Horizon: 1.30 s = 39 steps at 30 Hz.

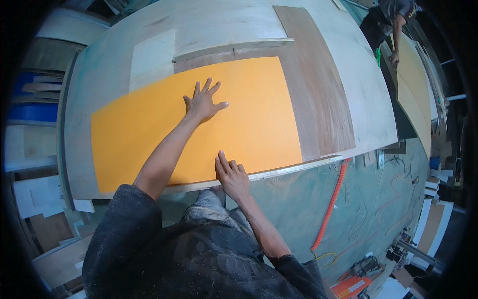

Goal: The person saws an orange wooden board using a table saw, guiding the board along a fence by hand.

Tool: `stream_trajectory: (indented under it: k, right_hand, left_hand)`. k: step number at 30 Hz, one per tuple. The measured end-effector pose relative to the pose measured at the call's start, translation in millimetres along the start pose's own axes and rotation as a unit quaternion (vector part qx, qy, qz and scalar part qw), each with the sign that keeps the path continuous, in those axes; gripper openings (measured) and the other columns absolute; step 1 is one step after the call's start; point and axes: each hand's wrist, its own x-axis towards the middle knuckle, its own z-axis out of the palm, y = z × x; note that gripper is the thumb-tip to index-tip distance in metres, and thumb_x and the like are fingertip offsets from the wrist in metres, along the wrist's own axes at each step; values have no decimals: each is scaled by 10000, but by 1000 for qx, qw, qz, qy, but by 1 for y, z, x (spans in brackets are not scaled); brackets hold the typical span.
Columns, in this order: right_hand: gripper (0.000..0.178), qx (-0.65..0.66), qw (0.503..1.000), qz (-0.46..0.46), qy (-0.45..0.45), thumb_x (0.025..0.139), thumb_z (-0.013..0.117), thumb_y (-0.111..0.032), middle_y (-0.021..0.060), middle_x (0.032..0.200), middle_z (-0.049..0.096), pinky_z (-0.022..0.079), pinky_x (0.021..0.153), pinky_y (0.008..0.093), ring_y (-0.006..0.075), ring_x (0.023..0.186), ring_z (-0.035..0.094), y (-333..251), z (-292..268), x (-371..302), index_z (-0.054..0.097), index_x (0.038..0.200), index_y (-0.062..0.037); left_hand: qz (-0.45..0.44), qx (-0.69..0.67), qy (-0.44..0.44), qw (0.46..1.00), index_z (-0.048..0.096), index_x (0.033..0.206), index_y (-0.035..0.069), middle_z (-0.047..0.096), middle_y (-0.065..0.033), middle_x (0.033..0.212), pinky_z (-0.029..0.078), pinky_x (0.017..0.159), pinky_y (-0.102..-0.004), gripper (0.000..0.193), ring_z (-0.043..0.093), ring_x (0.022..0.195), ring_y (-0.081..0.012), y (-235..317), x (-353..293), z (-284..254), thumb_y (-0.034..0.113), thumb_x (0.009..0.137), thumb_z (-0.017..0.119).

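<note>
A large flat orange-yellow sheet lies on the workbench in front of me. My left hand rests on its middle, palm down with the fingers spread wide. At the sheet's near edge is my right hand, its fingers stretched over the surface and nothing visible in its grip. The thumb of that hand is hidden, so I cannot tell whether it hooks under the edge. A pale wooden strip runs along the bench's near edge, beside the sheet's lower right corner.
Beyond the sheet lie a brown wood-grain board and a narrow raised strip on the pale worktop. A red coiled hose hangs at the right. Another person stands at the far right. Boards are stacked on the left.
</note>
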Motion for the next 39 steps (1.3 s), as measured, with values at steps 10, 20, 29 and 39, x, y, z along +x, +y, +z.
stream_trajectory:
  k: [10,20,29,39]
  right_hand:
    - [1105,26,999,-25,16,630,895,-561,250,1624,432,588,861,381,273,1044,704,38,-4,108,519,1488,26]
    - [1159,34,999,11,19,576,971,-549,273,1581,467,627,844,405,314,1038,727,62,-10,215,500,1461,33]
    - [1173,23,999,19,42,543,974,-576,243,1595,469,631,858,415,315,1068,729,86,-12,297,515,1449,10]
    - [798,-14,993,67,91,719,862,-375,154,1576,524,619,862,413,301,1077,717,110,-15,411,598,1392,-37]
  left_hand:
    - [10,24,12,1000,285,1667,382,121,11,1786,249,1131,-859,961,118,1626,-398,-29,114,-31,755,870,672]
    - [25,40,29,998,278,1668,397,143,4,1783,270,1163,-812,973,153,1619,-408,-54,219,-62,795,860,647]
    - [14,40,49,998,281,1665,402,148,13,1782,227,1176,-819,973,156,1621,-394,-77,305,-83,798,856,646]
    - [6,45,91,995,253,1670,418,134,28,1782,210,1197,-806,954,144,1626,-373,-104,424,-110,816,872,594]
